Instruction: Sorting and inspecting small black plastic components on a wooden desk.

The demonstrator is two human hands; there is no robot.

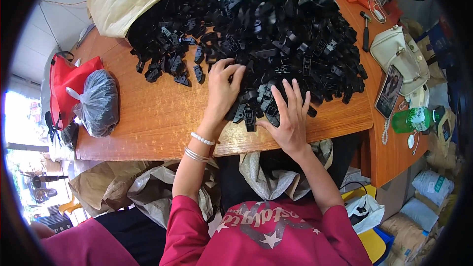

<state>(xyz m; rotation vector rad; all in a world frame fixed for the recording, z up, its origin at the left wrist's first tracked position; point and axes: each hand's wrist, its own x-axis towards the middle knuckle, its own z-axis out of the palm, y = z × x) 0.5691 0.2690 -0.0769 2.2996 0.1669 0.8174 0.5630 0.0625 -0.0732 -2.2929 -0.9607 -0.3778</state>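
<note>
Both hands spread flat, gripping nothing: left hand (222,84) and right hand (290,114) on the near edge of the black plastic clips (276,34) heaped across the wooden table (148,113). Probably best dragged gently toward the open sack (268,177) below, without scattering.

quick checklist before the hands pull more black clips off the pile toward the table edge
1. Left hand flat on the black plastic clips: ok.
2. Right hand spread over the near clips: ok.
3. Either hand gripping a clip: cannot tell.
4. Bare table beside the pile: ok.
5. Open sack below the table edge: ok.
6. Hammer and phone apart from the pile: ok.
</note>
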